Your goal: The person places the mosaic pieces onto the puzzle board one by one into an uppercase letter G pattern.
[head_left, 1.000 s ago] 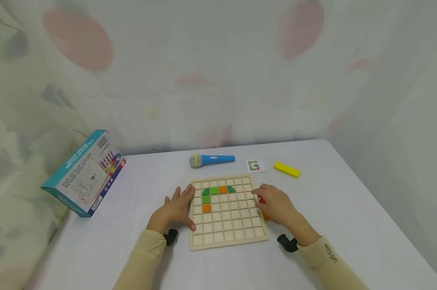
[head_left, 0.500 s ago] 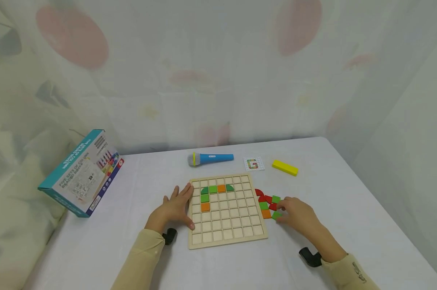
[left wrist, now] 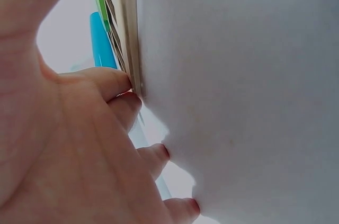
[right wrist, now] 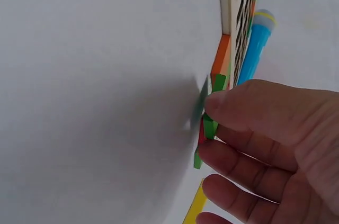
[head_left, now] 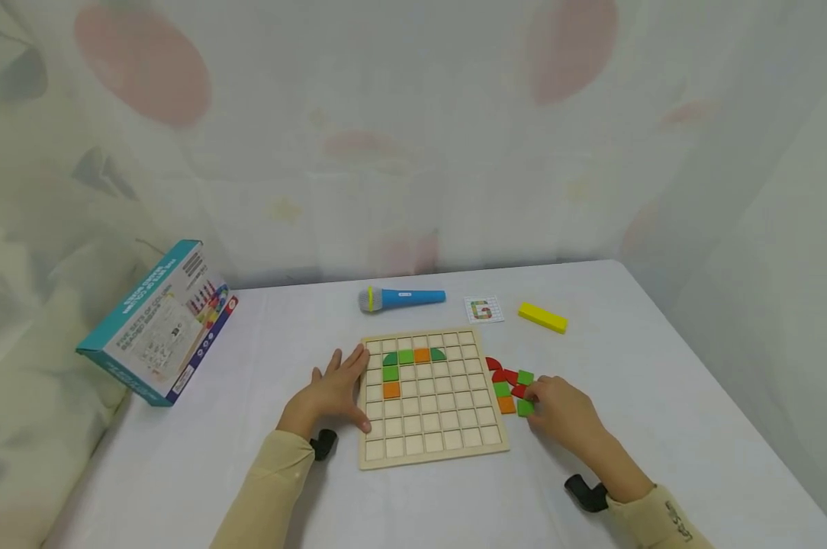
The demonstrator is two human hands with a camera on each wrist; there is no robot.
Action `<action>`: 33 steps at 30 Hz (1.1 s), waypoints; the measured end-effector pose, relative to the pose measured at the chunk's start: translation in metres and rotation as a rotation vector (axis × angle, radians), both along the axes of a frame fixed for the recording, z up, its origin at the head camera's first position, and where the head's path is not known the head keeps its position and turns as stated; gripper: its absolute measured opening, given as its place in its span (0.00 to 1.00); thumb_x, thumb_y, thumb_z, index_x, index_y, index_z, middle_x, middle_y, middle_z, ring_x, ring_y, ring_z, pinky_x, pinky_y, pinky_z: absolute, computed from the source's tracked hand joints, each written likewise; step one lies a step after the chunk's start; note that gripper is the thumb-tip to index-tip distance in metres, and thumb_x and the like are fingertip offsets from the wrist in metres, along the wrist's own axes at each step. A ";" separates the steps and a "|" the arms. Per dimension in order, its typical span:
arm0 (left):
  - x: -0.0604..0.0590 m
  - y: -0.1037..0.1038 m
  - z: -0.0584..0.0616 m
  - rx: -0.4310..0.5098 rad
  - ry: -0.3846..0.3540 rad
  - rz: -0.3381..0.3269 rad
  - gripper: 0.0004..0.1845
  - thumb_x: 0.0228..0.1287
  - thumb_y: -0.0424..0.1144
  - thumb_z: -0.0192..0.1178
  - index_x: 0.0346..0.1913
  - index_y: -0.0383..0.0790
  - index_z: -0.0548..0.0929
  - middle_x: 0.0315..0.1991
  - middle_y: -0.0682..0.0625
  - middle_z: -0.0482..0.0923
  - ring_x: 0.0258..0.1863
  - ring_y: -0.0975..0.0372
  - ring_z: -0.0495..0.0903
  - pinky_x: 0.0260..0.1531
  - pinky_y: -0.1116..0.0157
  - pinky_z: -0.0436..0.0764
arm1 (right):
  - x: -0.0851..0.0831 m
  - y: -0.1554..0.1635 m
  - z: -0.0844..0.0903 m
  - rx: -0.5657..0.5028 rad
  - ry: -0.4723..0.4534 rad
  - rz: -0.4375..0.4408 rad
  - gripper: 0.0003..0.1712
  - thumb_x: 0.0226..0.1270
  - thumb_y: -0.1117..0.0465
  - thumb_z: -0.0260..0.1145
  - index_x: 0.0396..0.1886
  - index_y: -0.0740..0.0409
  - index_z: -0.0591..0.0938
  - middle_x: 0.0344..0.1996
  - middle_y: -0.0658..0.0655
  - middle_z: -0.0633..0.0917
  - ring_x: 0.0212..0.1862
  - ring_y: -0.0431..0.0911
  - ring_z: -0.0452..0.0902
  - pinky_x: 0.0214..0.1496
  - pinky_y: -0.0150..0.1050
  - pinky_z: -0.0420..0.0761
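In the head view a wooden grid board holds a few tiles in its upper left: an orange square, green squares and green quarter-round pieces. Along its left edge rests my left hand, fingers spread, thumb near the lower part of that edge. The left wrist view shows fingertips against the board's side. Just right of the board, my right hand is at a cluster of loose tiles. Its thumb and a finger pinch a green square tile; the tile's far side is hidden by the fingers.
Red pieces and an orange square lie by the board's right edge. Behind it are a blue toy microphone, a pattern card and a yellow bar. A box stands at the far left.
My right hand has moved right, from the board's right edge to the loose tiles, uncovering several of them, and its fingers have closed on a green tile. The left hand stays put.
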State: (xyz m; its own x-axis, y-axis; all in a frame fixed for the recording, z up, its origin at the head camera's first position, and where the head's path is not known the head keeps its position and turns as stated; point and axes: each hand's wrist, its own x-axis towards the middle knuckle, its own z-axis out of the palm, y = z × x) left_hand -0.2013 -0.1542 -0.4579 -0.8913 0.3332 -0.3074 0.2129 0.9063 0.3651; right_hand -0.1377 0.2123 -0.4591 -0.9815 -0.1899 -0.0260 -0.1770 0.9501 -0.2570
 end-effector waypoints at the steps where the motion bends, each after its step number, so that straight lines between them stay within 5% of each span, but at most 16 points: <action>1: 0.000 0.000 0.001 0.001 -0.003 0.001 0.72 0.15 0.59 0.75 0.70 0.45 0.44 0.71 0.50 0.35 0.67 0.44 0.32 0.54 0.33 0.39 | -0.001 -0.001 0.001 -0.003 0.004 0.000 0.13 0.42 0.61 0.72 0.32 0.55 0.82 0.26 0.47 0.78 0.32 0.41 0.71 0.35 0.38 0.77; 7: 0.000 0.001 0.003 -0.010 -0.005 0.005 0.72 0.15 0.59 0.75 0.70 0.45 0.44 0.71 0.50 0.34 0.67 0.44 0.32 0.54 0.33 0.39 | -0.008 -0.021 0.009 -0.061 0.070 0.048 0.12 0.42 0.61 0.70 0.31 0.54 0.81 0.25 0.46 0.77 0.30 0.39 0.68 0.31 0.33 0.73; 14: -0.001 0.001 -0.001 -0.021 -0.011 0.015 0.73 0.14 0.60 0.74 0.70 0.47 0.43 0.71 0.52 0.33 0.68 0.45 0.31 0.54 0.33 0.38 | -0.019 -0.075 0.013 -0.091 0.157 0.215 0.13 0.44 0.57 0.71 0.32 0.51 0.80 0.28 0.43 0.78 0.33 0.36 0.70 0.30 0.29 0.73; 23: -0.001 0.003 0.001 -0.009 -0.025 0.024 0.72 0.15 0.59 0.75 0.70 0.48 0.43 0.71 0.53 0.34 0.68 0.45 0.31 0.55 0.34 0.37 | -0.028 -0.145 0.010 -0.045 0.131 0.375 0.09 0.46 0.60 0.66 0.32 0.51 0.82 0.26 0.44 0.78 0.28 0.38 0.68 0.27 0.29 0.71; 33: -0.002 0.001 -0.001 -0.007 -0.008 0.014 0.72 0.15 0.60 0.74 0.70 0.47 0.45 0.71 0.52 0.35 0.67 0.44 0.31 0.53 0.32 0.39 | -0.034 -0.175 0.002 0.033 0.119 0.410 0.07 0.49 0.57 0.68 0.30 0.50 0.82 0.24 0.44 0.75 0.28 0.39 0.69 0.27 0.31 0.71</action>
